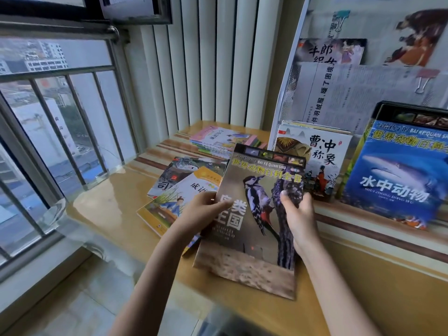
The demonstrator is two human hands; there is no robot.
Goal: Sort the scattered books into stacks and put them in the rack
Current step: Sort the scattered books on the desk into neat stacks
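Note:
I hold a brown woodpecker book [254, 241] tilted above the wooden sill, my left hand [201, 212] on its left edge and my right hand [299, 219] on its right edge. Beneath it lie a yellow picture book [169, 202] and a grey-covered book [174, 175]. A low stack of pastel books [218, 139] rests farther back. In the white metal rack [288, 88] on the right, a stack fronted by a picture book with black characters [322, 151] leans next to a blue shark book [397, 173].
The wooden sill [109, 209] runs along a barred window [48, 117] on the left. White vertical slats [206, 57] stand behind. The rack's upper tiers hold newspapers [363, 93] with binder clips. A tiled floor [84, 299] lies below.

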